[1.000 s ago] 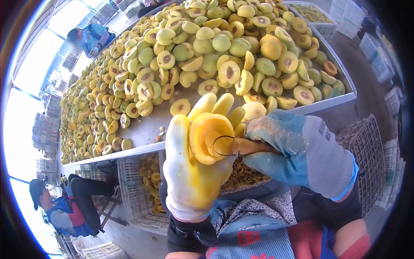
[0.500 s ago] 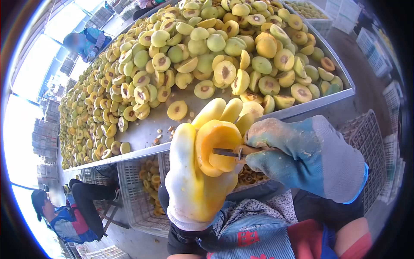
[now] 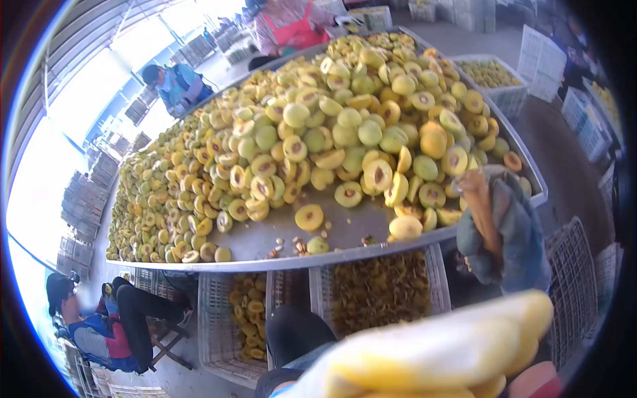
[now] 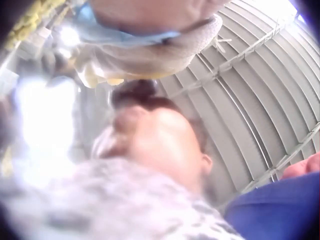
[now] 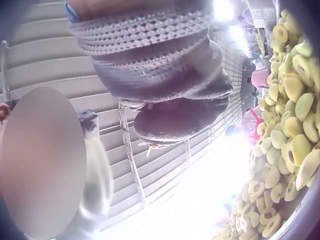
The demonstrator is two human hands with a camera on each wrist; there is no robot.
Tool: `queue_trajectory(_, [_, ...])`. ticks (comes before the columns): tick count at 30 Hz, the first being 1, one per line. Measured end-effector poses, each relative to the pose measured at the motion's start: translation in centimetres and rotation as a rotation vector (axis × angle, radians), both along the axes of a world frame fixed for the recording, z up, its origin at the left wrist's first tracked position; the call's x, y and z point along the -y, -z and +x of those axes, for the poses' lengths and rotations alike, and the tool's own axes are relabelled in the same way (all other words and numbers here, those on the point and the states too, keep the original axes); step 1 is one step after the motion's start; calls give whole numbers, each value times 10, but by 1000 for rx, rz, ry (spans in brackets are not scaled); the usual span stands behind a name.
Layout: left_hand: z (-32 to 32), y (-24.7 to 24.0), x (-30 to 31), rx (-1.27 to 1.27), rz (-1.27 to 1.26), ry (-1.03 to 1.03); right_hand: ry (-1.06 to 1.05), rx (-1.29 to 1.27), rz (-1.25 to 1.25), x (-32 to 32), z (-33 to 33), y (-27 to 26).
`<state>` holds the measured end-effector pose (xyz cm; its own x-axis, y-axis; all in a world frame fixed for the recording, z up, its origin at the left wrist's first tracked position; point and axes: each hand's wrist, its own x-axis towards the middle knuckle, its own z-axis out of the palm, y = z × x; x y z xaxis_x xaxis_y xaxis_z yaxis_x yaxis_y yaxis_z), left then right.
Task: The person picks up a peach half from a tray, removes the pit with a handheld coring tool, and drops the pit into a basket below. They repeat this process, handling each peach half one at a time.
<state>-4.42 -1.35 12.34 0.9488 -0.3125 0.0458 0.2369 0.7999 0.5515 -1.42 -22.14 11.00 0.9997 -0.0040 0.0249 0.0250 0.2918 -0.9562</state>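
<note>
In a white glove stained yellow, my left hand (image 3: pixel 431 355) is raised close to the head camera, blurred, its fingers straight and together. No fruit shows in it, though its palm side is partly hidden. My right hand (image 3: pixel 507 225), in a worn blue-grey glove, grips the wooden handle (image 3: pixel 483 215) of a pitting tool beside the tray's right front edge. The tool's metal loop barely shows here. Ahead of both hands, a big heap of halved yellow-green peaches (image 3: pixel 345 129) covers much of the metal tray table (image 3: pixel 265 245).
Below the tray's front edge stand a crate (image 3: pixel 438 275) of brown pits and a crate (image 3: pixel 209 318) of yellow halves. Another crate (image 3: pixel 557 298) is at the right. One person (image 3: pixel 99 331) sits at left; others stand beyond the heap. Pit scraps (image 3: pixel 298 245) lie near the edge.
My left hand has left the tool and come up toward the camera; the peach half it held no longer shows. My right hand has moved right with the tool. The head view has tilted up.
</note>
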Motion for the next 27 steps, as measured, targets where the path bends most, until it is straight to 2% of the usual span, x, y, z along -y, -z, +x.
queue_trajectory(1, [-3, -5, 1, 16, 16, 3, -7, -55, 26, 1, 4, -1])
queue_trajectory(6, [-15, -21, 5, 78, 113, 16, 100, 62, 9, 1, 19, 20])
queue_trajectory(10, [-23, -31, 8, 99, 170, 15, 51, -131, 157, 1, 23, 13])
queue_trajectory(15, [-29, -38, 11, 122, 210, -2, 4, -67, 57, -2, 25, 16])
queue_trajectory(21, [-38, -49, 9, 117, 265, -6, -18, -132, -5, -5, 29, 30])
queue_trajectory(24, [-46, -55, 5, 120, 305, -2, -70, -116, -2, -7, 27, 26])
queue_trajectory(27, [-53, -62, 1, 108, 353, 6, -121, -137, 2, -24, 24, -11])
